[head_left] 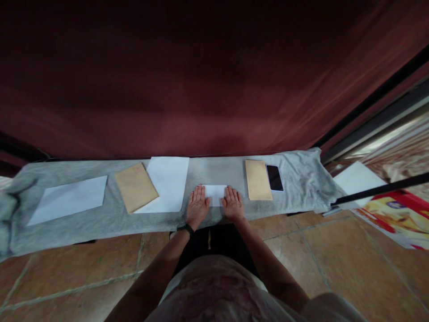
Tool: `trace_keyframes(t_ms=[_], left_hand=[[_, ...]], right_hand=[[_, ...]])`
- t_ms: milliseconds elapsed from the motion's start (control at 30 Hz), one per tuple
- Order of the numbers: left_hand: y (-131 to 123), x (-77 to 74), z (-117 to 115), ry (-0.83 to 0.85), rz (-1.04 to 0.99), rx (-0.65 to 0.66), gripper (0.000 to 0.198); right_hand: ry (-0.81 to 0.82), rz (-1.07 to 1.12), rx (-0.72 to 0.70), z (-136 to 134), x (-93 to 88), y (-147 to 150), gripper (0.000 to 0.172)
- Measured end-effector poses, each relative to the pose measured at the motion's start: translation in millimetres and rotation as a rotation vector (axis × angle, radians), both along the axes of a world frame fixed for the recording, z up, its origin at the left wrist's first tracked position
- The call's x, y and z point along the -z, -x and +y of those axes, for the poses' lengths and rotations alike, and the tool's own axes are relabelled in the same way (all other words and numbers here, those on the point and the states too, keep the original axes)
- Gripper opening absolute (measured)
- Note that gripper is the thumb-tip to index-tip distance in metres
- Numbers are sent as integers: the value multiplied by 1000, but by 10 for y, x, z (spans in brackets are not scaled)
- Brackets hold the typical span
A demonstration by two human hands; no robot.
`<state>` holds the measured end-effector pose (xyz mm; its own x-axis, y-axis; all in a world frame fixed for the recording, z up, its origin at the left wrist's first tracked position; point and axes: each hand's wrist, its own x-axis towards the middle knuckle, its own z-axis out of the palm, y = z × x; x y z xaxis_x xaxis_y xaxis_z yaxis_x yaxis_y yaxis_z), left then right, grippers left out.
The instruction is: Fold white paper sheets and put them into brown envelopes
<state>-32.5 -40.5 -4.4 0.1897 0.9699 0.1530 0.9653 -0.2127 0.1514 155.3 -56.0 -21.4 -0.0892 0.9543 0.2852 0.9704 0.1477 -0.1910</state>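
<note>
A small folded white paper (pixel 215 192) lies on a grey cloth (pixel 295 188) spread over the floor. My left hand (pixel 197 205) rests flat on the paper's left edge with its fingers stretched out, and a dark watch sits on that wrist. My right hand (pixel 232 203) presses flat on the paper's right edge, fingers also extended. Neither hand grips anything.
On the cloth lie a brown envelope (pixel 257 179) and a black phone (pixel 275 177) to the right, and a white sheet (pixel 167 183), another brown envelope (pixel 135 187) and a white sheet (pixel 70 198) to the left. A dark red curtain (pixel 201 80) hangs behind. Tiled floor lies in front.
</note>
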Motion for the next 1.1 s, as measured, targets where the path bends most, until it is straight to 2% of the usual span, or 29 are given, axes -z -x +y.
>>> trace_keyframes(t_ms=[200,333,467,567,700,900,1100], left_hand=[[68,13,-8,3,-26,-22,61],[28,-53,-18,6,-75,-28,61],[-159,-154,-85,22,-147,118,59],[-262,-172,-155,70,-179,185,59],[-234,-130,-214,116,-140,207,66],[-123,-110,-244,100,-88,170,66],[-24,-95,-282,58,-40,86,67]], right_hand=[[-2,41,19,-11,-10,-11,55],[-5,105,47,-15,-84,112,56],[48,109,-103,-29,-143,324,57],[103,52,-218,-59,-133,401,58],[145,-24,-242,-98,-95,374,59],[121,-50,-195,-105,-74,341,58],[-11,-8,-149,-121,-31,196,54]])
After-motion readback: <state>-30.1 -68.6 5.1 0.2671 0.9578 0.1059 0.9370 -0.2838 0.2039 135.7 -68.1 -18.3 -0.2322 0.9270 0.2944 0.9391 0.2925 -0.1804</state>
